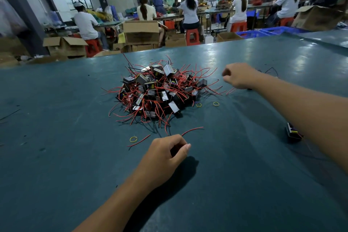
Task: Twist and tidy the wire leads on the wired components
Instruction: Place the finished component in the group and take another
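Observation:
A pile of small wired components (pixel 160 90) with tangled red and black leads lies in the middle of the dark green table (pixel 56 137). My left hand (pixel 165 154) hovers just in front of the pile with its fingers curled; I see nothing in it. Loose red leads (pixel 192 130) lie right behind its knuckles. To the right of the pile, my right hand (pixel 239 76) has its fingers curled downward. A short red lead (pixel 230 91) shows just under it, and whether the hand holds it is hidden. Another single component (pixel 293 133) sits beside my right forearm.
Yellow rubber bands (pixel 133 139) (pixel 216 103) lie around the pile. Thin black wires (pixel 269 71) lie beyond my right hand. Past the table's far edge are cardboard boxes (pixel 141 32), blue crates (pixel 263 32) and several seated people at other benches.

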Action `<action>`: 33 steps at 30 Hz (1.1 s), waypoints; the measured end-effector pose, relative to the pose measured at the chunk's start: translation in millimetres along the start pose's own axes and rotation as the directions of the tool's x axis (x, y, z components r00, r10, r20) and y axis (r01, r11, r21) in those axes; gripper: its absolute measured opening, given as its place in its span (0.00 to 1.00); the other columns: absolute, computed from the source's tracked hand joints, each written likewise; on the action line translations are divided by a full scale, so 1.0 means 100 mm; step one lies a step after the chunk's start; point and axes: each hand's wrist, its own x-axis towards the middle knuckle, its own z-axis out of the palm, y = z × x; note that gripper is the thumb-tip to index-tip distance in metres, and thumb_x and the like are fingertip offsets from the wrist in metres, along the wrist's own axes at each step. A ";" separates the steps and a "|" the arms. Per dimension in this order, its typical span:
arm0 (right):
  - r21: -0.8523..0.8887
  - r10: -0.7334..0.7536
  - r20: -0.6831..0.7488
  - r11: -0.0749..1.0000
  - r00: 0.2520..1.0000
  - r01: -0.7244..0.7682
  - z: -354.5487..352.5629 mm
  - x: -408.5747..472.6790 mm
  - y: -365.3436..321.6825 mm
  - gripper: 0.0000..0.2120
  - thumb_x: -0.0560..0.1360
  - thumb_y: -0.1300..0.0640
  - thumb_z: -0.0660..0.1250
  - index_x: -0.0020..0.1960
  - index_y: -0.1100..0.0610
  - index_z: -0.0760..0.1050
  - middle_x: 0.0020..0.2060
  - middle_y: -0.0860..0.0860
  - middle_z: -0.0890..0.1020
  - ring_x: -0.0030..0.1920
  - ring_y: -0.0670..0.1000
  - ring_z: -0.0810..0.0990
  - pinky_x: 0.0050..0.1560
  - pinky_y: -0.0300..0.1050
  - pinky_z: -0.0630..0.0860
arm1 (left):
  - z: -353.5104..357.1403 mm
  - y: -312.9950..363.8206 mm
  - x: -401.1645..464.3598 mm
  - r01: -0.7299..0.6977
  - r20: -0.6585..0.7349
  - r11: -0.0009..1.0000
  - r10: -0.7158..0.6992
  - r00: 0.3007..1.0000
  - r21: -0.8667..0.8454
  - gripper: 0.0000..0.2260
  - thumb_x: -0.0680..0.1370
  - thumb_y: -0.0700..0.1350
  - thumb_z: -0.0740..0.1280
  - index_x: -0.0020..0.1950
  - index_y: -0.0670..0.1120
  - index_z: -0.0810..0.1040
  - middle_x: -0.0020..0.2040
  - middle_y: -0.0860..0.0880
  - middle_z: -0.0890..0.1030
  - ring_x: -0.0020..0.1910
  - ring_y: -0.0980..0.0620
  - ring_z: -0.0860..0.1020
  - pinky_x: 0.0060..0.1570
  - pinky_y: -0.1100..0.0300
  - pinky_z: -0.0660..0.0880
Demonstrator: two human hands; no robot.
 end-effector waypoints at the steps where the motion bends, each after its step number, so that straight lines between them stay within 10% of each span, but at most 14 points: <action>1: 0.164 0.031 0.006 0.986 0.999 -0.032 0.06 0.03 -0.04 0.08 0.80 0.58 0.64 0.55 0.60 0.80 0.49 0.54 0.81 0.51 0.55 0.80 0.46 0.42 0.72 | 0.00 0.00 0.00 -0.006 0.005 1.000 0.006 1.000 0.007 0.09 0.80 0.50 0.67 0.41 0.50 0.78 0.33 0.57 0.77 0.31 0.59 0.72 0.32 0.66 0.66; 4: 0.529 0.200 -0.133 0.843 0.971 -0.101 0.16 0.16 -0.10 0.04 0.78 0.60 0.63 0.45 0.56 0.76 0.43 0.54 0.80 0.43 0.52 0.78 0.38 0.42 0.73 | -0.02 -0.01 0.00 -0.019 -0.025 0.999 0.019 1.000 0.029 0.10 0.79 0.52 0.65 0.41 0.49 0.78 0.34 0.56 0.78 0.32 0.58 0.73 0.33 0.67 0.66; 13: 0.210 0.127 -0.315 0.976 0.941 -0.062 0.71 0.28 -0.13 0.10 0.73 0.51 0.69 0.48 0.58 0.81 0.46 0.55 0.84 0.48 0.57 0.81 0.46 0.45 0.74 | -0.06 0.01 0.01 -0.023 -0.008 0.999 0.024 1.000 0.049 0.10 0.80 0.52 0.65 0.41 0.49 0.78 0.33 0.55 0.78 0.33 0.57 0.74 0.34 0.63 0.68; 18: 0.049 0.167 -0.121 0.985 0.978 -0.162 0.85 0.33 -0.05 0.33 0.68 0.39 0.76 0.61 0.61 0.71 0.52 0.53 0.76 0.52 0.56 0.76 0.48 0.47 0.72 | -0.08 0.01 0.00 -0.043 -0.008 0.997 0.044 0.999 0.069 0.10 0.80 0.52 0.65 0.41 0.50 0.78 0.33 0.57 0.77 0.34 0.57 0.75 0.33 0.67 0.66; 22: 0.076 0.192 -0.171 0.980 0.966 -0.182 0.94 0.35 0.02 0.21 0.68 0.47 0.78 0.38 0.58 0.69 0.32 0.51 0.71 0.33 0.52 0.70 0.30 0.44 0.65 | -0.06 0.01 0.01 -0.048 0.006 0.996 0.048 0.999 0.079 0.10 0.80 0.51 0.65 0.42 0.50 0.78 0.32 0.59 0.75 0.33 0.59 0.74 0.34 0.68 0.65; 26: 0.165 0.212 -0.159 0.969 0.964 -0.186 1.01 0.38 0.07 0.23 0.68 0.45 0.78 0.49 0.60 0.73 0.43 0.53 0.77 0.44 0.54 0.74 0.49 0.49 0.76 | -0.06 0.02 0.02 -0.053 0.005 0.995 0.053 0.999 0.080 0.10 0.81 0.50 0.66 0.42 0.49 0.78 0.32 0.60 0.75 0.33 0.60 0.74 0.34 0.70 0.64; 33: 0.174 0.151 -0.177 0.977 0.973 -0.120 0.94 0.51 0.01 0.23 0.68 0.47 0.77 0.58 0.57 0.79 0.50 0.52 0.82 0.51 0.53 0.79 0.50 0.44 0.73 | -0.05 -0.01 0.03 -0.071 -0.014 0.996 0.072 0.997 0.062 0.10 0.80 0.52 0.65 0.41 0.50 0.78 0.32 0.58 0.76 0.33 0.56 0.75 0.34 0.63 0.69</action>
